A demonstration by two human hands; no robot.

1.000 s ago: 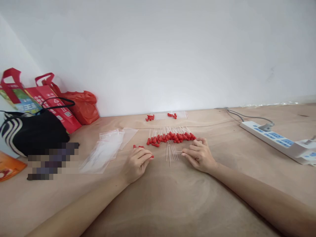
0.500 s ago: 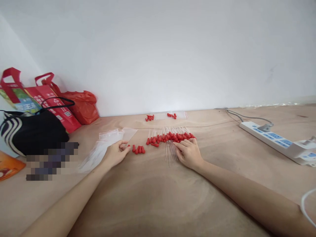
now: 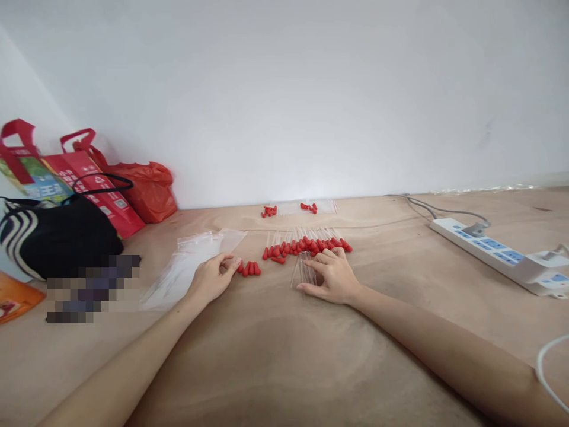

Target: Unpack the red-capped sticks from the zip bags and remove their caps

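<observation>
My left hand (image 3: 215, 277) has its thumb and fingers drawn together at the left end of a short row of red rubber bulbs (image 3: 251, 268), closed on one of them; its fingertips partly hide that bulb. My right hand (image 3: 336, 277) rests on the table over a small bunch of thin clear glass tubes (image 3: 306, 270), thumb and fingers spread apart and touching the tubes. Just beyond it lies a long row of droppers (image 3: 306, 244), their red bulbs toward me and clear stems pointing at the wall.
Clear zip bags (image 3: 178, 273) lie left of my left hand. Near the wall, more red bulbs (image 3: 269, 211) rest by another clear bag (image 3: 326, 206). A white power strip (image 3: 484, 249) stands at right. A black bag (image 3: 66, 237) and red bags (image 3: 149, 187) stand at left.
My left hand has shifted slightly right, onto the near bulbs. My right thumb has moved down and away from the fingers, and the glass tubes under it have shifted slightly.
</observation>
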